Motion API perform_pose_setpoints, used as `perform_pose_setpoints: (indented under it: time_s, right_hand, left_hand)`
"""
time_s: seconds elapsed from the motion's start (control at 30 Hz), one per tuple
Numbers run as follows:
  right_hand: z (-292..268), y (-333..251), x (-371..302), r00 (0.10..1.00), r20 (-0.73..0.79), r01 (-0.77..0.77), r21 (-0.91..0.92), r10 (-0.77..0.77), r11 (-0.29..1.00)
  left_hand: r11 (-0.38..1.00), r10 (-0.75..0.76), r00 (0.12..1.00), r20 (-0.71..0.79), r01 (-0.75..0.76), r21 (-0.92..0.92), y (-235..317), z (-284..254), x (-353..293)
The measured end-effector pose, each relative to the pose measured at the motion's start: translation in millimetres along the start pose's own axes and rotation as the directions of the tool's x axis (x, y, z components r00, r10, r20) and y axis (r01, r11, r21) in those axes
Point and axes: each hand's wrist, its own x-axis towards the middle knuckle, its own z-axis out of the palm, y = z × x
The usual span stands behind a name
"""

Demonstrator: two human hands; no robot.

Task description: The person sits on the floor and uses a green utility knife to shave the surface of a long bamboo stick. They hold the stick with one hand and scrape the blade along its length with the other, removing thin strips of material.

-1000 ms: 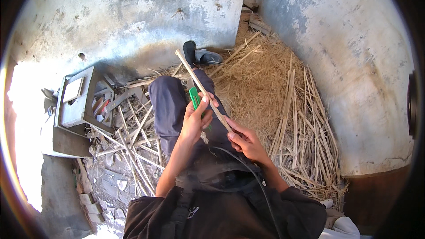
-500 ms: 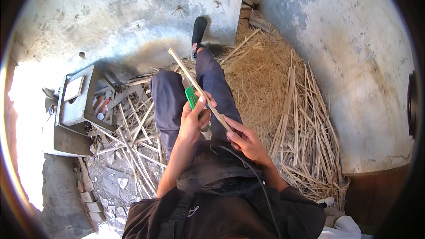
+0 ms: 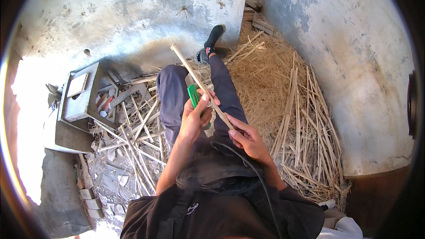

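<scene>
A long pale split strip of wood or bamboo [image 3: 190,70] slants over my lap, its far end up and to the left. My left hand [image 3: 193,117] is closed round a green-handled tool [image 3: 193,95] that looks like a knife, and its thumb and fingers press on the strip at mid-length. Whether a blade touches the strip is hidden by the fingers. At the near end, my right hand [image 3: 248,139] pinches the strip between thumb and fingers.
Fine shavings [image 3: 261,79] heap beyond my right leg, with many long strips [image 3: 305,124] piled to the right. Loose sticks [image 3: 133,146] and a weathered box-like wooden stool [image 3: 82,93] are at left. Stained walls [image 3: 133,13] enclose the corner. Someone's pale clothing [image 3: 343,230] shows lower right.
My extended foot has shifted right and slightly nearer in the picture. The view has moved a little. Both hands keep their grip, and the strip stays at nearly the same slant.
</scene>
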Motion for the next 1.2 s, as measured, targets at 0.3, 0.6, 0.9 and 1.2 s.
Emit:
perform_pose_setpoints:
  time_s: [0.3, 0.6, 0.9, 1.2]
  right_hand:
    - [9, -17, -10, 0.993, -0.096, 0.050, -0.139, -0.064, 0.989]
    - [10, -20, -19, 0.982, -0.168, 0.063, -0.136, -0.085, 0.989]
    - [9, -25, -18, 0.968, -0.209, 0.106, -0.169, -0.141, 0.980]
    - [-6, -31, -20, 0.923, -0.239, 0.188, -0.401, -0.301, 0.897]
  left_hand:
    - [0.979, 0.104, 0.994, -0.032, -0.097, 0.180, 7, 16, -14]
    - [0.929, 0.142, 0.990, 0.018, -0.139, 0.344, 16, 21, -21]
    - [0.722, 0.184, 0.961, 0.205, -0.273, 0.636, 17, 23, -28]
    - [0.421, 0.266, 0.921, 0.284, -0.376, 0.826, 31, 26, -28]
